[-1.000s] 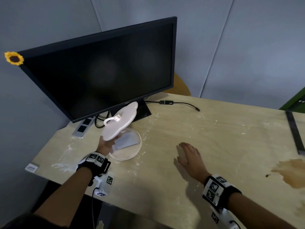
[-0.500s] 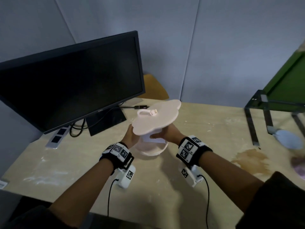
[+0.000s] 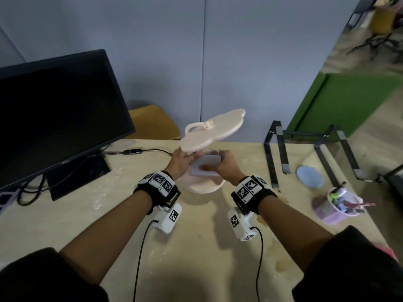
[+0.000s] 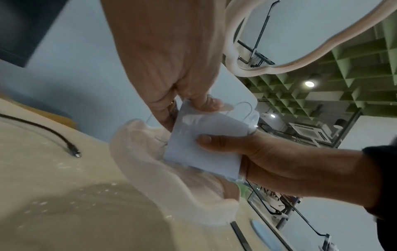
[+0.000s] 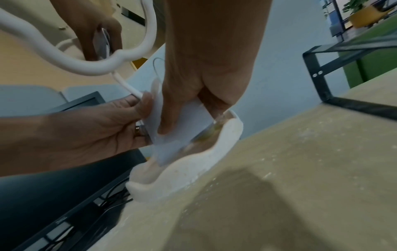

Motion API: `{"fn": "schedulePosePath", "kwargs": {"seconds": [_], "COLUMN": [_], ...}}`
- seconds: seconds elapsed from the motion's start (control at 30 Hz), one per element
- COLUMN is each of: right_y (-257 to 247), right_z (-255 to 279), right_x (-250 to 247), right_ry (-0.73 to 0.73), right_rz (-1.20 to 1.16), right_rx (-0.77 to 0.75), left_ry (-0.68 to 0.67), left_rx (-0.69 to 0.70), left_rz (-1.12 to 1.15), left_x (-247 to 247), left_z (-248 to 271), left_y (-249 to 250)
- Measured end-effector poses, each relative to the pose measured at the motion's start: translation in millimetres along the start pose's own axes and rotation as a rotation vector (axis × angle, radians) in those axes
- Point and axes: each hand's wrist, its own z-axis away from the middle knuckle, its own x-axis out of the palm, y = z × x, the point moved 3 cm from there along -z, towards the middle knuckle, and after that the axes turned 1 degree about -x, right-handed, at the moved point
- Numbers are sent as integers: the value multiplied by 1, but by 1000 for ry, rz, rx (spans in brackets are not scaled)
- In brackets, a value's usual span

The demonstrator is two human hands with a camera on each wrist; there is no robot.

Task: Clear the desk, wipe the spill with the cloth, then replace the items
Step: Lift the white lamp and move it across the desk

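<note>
A pale pink cloud-shaped mirror (image 3: pixel 212 129) stands tilted on a white block (image 3: pixel 206 165) set in a wavy-rimmed pink tray base (image 3: pixel 206 186) at mid-desk. My left hand (image 3: pixel 188 159) pinches the block's upper left edge (image 4: pixel 206 144) just under the mirror. My right hand (image 3: pixel 216 164) grips the block from the right, thumb across its front (image 5: pixel 187 129). Whether the base (image 5: pixel 204 161) touches the desk I cannot tell. A brown spill (image 3: pixel 261 220) shows beside my right wrist, mostly hidden under the forearm.
A black monitor (image 3: pixel 54 110) stands at the left with a loose cable (image 3: pixel 135 151) behind. A black metal laptop stand (image 3: pixel 281 153), a round blue coaster (image 3: pixel 309 176) and a cup of pens (image 3: pixel 337 205) occupy the right side. Pale dust streaks the wooden desk (image 3: pixel 196 247).
My right hand left the desk and joined the left hand on the mirror's block. The mirror has travelled right from beside the monitor toward mid-desk, and my view has turned right.
</note>
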Motion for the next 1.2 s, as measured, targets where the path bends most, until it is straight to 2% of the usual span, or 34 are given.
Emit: {"fn": "schedulePosePath", "kwargs": {"seconds": [0.13,0.27,0.43,0.53,0.63,0.73,0.83,0.9,0.97,1.0,1.13,1.2], "right_y": [14,40,56,67,79,95,103,103,106,111,128,135], "right_z": [-18,-40,-63,-80,-103,-132,-153,-163,-175,-182,-196,-198], "right_x": [-39,-70,-93,-97,-95,-96,-101,-102,-101,-100,-97,-93], "right_ry": [22,108,93,106,170,125,106,146,230,274,368,366], "right_rz": [-12,-54,5,24,68,217,176,105,8,8,-40,17], "right_rx": [33,103,62,58,31,98,133,104,115,135,137,107], "left_ry": [-15,-35,-33,-51,-10,11,10,-101,-252,-282,-188,-164], "left_rx": [7,-3,-11,56,130,69,-165,-260,-286,-285,-246,-262], "left_rz": [34,-23,-3,-42,-204,-292,-488,-725,-976,-1040,-1072,-1065], "left_x": [39,67,90,99,95,77,52,37,30,28,30,31], "left_z": [-27,-58,-93,-103,-107,-103,-76,-57,-41,-35,-29,-31], "left_y": [3,-4,-17,-19,-27,-57,-101,-131,-155,-161,-160,-158]}}
